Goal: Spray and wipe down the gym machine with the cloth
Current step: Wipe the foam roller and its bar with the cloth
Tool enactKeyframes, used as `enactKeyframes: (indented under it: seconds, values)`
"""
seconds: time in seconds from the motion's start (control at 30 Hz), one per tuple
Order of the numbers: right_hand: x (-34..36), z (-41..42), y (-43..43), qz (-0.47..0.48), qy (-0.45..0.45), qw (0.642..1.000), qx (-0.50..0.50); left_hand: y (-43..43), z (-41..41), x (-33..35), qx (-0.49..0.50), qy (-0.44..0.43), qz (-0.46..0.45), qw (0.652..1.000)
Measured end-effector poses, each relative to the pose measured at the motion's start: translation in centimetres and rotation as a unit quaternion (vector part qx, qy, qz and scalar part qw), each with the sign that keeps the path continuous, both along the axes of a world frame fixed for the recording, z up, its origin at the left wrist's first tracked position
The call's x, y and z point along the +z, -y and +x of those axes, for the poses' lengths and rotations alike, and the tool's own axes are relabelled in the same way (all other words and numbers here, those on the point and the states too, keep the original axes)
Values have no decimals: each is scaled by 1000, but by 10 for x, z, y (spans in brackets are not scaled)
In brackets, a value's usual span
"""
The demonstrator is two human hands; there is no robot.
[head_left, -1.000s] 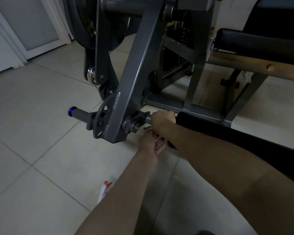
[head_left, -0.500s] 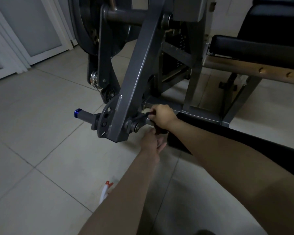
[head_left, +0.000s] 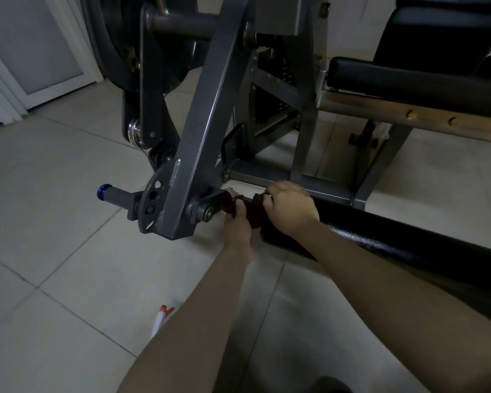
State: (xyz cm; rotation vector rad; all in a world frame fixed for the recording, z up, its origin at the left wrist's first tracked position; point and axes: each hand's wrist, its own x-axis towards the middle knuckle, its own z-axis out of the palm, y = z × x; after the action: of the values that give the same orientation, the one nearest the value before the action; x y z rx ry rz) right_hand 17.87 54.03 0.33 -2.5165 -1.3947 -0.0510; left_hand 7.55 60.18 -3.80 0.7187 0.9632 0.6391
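Gripping dark red cloth wrapped on machine: left hand curled on it from below, right hand clamped over top.

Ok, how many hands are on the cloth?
2: the left hand grips the dark red cloth from below, near the pivot bolt; the right hand grips it from above, beside the roller pad.

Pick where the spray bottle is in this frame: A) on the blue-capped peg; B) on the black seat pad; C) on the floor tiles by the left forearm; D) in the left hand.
C: the spray bottle lies on the floor tiles beside the left forearm; the left hand and right hand both grip the dark cloth.
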Motion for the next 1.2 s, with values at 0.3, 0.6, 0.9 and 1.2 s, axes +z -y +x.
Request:
enactKeyframes:
  seconds: [0.3, 0.6, 0.9, 1.2]
  values:
    - [-14, -1, 4, 53, 38, 998, 15, -23, 20, -6, 43, 65, -68, 995]
    - [-15, -6, 1, 61, 63, 996, -2, -4, 20, -27, 12, -94, 69, 993]
    - [-22, -20, 10, 77, 64, 995, -3, -1, -8, 3, -65, -189, 153, 968]
    - [-2, -51, 22, 132, -116, 984, -16, 8, -54, 33, -63, -120, 75, 988]
